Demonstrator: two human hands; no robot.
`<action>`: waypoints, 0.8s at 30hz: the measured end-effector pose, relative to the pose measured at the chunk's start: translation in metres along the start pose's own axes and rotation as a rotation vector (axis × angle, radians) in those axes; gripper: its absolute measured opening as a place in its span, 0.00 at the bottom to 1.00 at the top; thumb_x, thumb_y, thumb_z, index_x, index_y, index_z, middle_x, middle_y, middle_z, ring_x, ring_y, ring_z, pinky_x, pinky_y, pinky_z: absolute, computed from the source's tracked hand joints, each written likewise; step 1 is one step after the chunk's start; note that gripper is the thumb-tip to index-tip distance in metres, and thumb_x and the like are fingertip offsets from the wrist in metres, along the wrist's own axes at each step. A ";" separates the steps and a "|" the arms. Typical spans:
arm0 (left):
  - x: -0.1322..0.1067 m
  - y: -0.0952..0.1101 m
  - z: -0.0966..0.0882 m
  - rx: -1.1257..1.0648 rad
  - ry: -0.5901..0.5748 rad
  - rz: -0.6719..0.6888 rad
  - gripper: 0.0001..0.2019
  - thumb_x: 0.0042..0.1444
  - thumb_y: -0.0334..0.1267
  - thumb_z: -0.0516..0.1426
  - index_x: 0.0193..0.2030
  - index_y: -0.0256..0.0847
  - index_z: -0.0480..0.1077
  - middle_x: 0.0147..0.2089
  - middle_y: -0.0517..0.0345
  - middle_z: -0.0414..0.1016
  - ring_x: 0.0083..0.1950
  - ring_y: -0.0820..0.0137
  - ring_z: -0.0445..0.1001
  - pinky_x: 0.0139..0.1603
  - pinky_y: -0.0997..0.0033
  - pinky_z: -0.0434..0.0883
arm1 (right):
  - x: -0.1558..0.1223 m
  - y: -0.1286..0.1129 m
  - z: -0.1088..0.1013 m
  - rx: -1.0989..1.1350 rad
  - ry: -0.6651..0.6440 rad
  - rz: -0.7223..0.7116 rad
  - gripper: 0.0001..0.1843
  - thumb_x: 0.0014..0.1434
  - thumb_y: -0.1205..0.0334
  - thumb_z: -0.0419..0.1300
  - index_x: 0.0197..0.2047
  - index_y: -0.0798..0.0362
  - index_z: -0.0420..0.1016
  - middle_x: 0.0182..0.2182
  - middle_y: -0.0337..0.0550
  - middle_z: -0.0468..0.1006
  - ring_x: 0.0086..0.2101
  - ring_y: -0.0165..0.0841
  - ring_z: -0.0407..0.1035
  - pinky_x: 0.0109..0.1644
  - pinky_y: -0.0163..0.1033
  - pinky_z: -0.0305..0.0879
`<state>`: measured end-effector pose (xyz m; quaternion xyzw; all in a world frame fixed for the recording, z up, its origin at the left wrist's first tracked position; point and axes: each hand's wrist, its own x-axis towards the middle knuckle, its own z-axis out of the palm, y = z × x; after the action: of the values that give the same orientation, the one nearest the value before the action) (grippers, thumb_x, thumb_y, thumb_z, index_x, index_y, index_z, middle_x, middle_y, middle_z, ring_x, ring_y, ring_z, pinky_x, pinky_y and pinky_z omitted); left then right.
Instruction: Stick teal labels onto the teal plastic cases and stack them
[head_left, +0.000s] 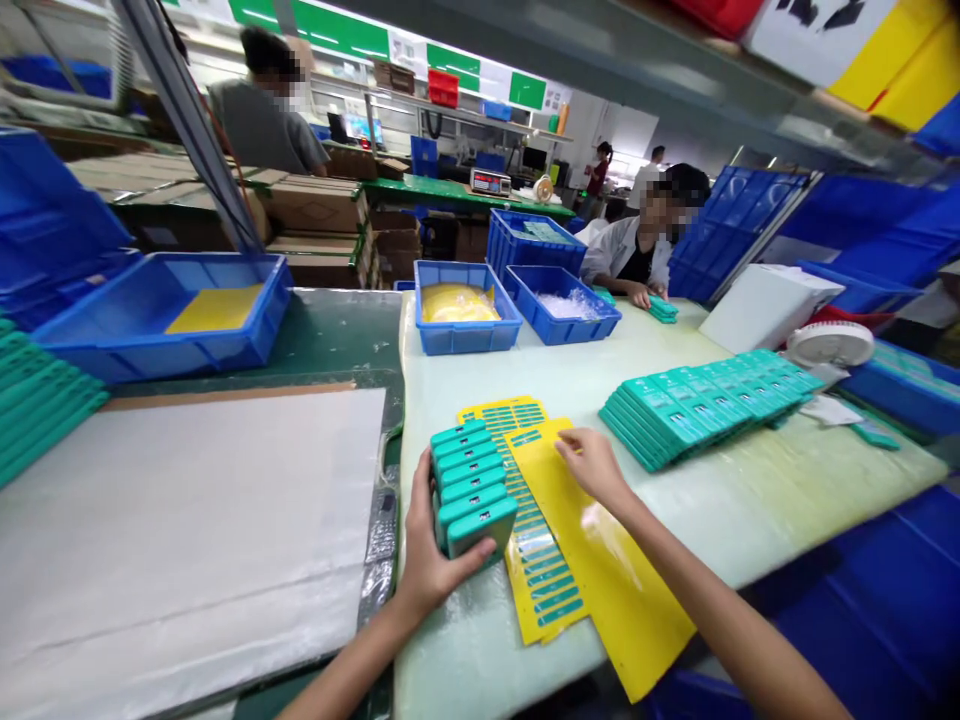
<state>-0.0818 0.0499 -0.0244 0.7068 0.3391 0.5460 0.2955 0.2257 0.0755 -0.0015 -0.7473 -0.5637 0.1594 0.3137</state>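
My left hand (431, 560) grips a row of several teal rectangular cases (472, 470), thumb on the near end, above the light tabletop. Small dark marks show on their narrow top faces. Sticker sheets (551, 575), yellow with rows of teal strips, lie just right of the row. Overlapping them is a mostly bare yellow backing sheet (630, 600), with a few teal strips at its top end. Over that end is my right hand (596, 465), closed with thumb and fingertips together. Whether it pinches the sheet or a small strip cannot be made out.
Stacked teal cases (705, 400) stand to the right, near a white fan (831, 343). Blue bins (469, 340) line the back. Left are a white board (225, 530) and another bin (172, 350). Across the table a co-worker (637, 250) handles teal pieces.
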 end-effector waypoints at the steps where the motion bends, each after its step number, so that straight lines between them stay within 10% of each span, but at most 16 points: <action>1: 0.000 0.000 0.000 0.002 0.002 0.007 0.58 0.62 0.67 0.69 0.88 0.50 0.45 0.84 0.37 0.57 0.82 0.36 0.63 0.81 0.30 0.63 | 0.006 -0.013 0.012 -0.035 -0.028 0.000 0.09 0.65 0.61 0.63 0.32 0.52 0.80 0.34 0.51 0.83 0.40 0.45 0.78 0.50 0.46 0.71; 9: 0.000 -0.001 0.001 0.044 -0.001 -0.017 0.59 0.62 0.66 0.69 0.88 0.47 0.44 0.84 0.34 0.55 0.83 0.35 0.60 0.80 0.30 0.64 | 0.020 -0.070 0.044 -0.249 -0.053 0.113 0.06 0.66 0.67 0.70 0.43 0.62 0.85 0.51 0.71 0.84 0.51 0.52 0.80 0.56 0.47 0.72; 24: 0.003 -0.004 0.004 0.057 0.026 -0.045 0.59 0.61 0.66 0.69 0.87 0.41 0.46 0.84 0.32 0.55 0.84 0.36 0.59 0.81 0.33 0.64 | 0.017 -0.059 0.041 0.000 0.066 0.085 0.04 0.62 0.68 0.72 0.41 0.55 0.82 0.47 0.54 0.85 0.48 0.42 0.78 0.57 0.42 0.69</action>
<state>-0.0782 0.0546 -0.0265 0.7000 0.3739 0.5385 0.2830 0.1627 0.1128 0.0082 -0.7753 -0.5210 0.1477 0.3249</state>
